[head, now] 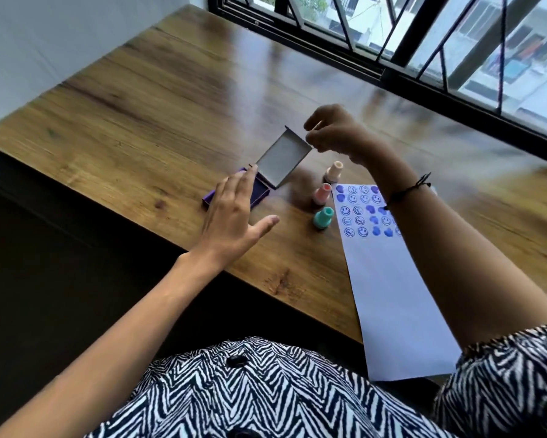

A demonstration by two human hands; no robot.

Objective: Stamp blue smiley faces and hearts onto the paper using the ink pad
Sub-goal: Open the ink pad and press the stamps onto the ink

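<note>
The right hand (335, 134) is pinching the raised lid (281, 159) of the purple ink pad (261, 196) while the left hand (231, 216) is hovering flat above it, beside the stamped paper (389, 279).

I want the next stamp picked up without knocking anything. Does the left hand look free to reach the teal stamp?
Probably yes. The left hand hovers open over the ink pad, and bare table lies between it and the teal stamp. The right hand is up at the lid.

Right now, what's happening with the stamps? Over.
Right hand pinching pad lid, raised. Left hand open over pad. Three stamps standing idle. Paper part stamped.
</note>
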